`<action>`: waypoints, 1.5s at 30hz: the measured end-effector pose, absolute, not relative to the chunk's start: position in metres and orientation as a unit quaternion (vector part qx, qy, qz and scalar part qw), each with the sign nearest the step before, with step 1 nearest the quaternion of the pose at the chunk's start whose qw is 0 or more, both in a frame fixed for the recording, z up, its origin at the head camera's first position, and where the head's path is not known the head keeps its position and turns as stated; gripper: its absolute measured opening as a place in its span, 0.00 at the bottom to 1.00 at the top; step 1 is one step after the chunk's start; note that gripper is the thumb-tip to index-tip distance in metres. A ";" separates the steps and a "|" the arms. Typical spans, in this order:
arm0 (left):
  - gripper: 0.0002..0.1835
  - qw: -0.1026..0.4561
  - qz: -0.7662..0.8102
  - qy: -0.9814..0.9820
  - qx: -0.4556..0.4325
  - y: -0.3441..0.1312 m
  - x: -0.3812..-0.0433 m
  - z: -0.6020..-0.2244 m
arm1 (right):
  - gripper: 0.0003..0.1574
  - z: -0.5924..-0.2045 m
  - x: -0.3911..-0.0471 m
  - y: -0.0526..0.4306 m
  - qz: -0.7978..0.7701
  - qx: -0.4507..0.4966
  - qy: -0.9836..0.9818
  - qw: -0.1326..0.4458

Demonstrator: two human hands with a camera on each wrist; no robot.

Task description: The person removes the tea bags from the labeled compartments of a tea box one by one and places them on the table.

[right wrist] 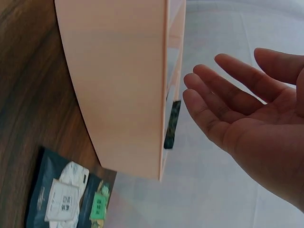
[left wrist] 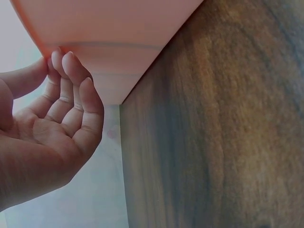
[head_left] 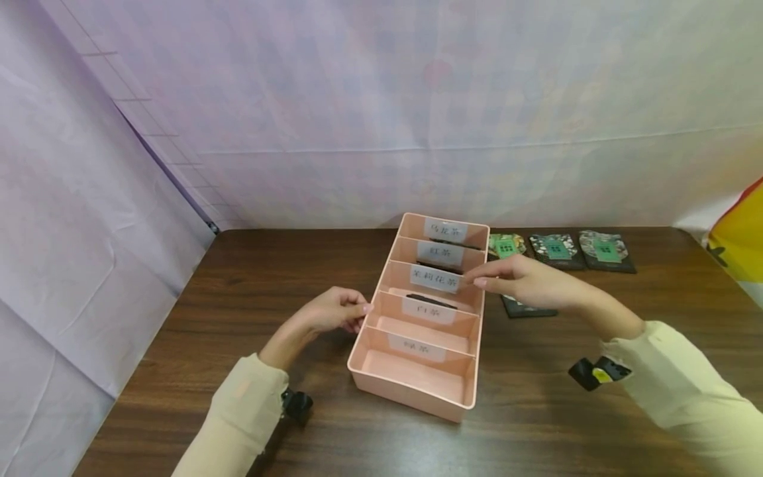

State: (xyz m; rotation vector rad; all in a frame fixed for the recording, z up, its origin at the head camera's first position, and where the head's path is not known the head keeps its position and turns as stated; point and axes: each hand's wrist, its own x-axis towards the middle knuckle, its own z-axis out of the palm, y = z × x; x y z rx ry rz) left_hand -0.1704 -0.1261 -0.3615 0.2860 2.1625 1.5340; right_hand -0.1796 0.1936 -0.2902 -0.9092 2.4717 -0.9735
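Note:
A pink divided box (head_left: 411, 395) stands at the middle of the table, with handwritten labels on the walls of its several compartments. Dark packet edges show in the three far compartments, such as the black packet (head_left: 432, 301) behind the white-tea label. My left hand (head_left: 334, 310) pinches the box's left rim between thumb and fingertips, as the left wrist view also shows. Over the third compartment, near the right rim, hovers my right hand (head_left: 530, 281). Its fingers are loosely extended with nothing between them, and in the right wrist view a dark packet edge (right wrist: 172, 124) pokes above the rim.
Black packets with green labels lie right of the box, among them a patterned packet (head_left: 554, 248) and a far-right packet (head_left: 605, 250). Another packet (head_left: 527, 309) is partly under my right hand. A pale cloth (head_left: 357, 112) hangs behind the wooden table (head_left: 268, 265).

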 end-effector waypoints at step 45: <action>0.10 0.233 0.557 0.791 0.102 -0.125 -0.169 -0.359 | 0.14 -0.324 -0.172 0.172 -0.281 -0.396 0.860 0.154</action>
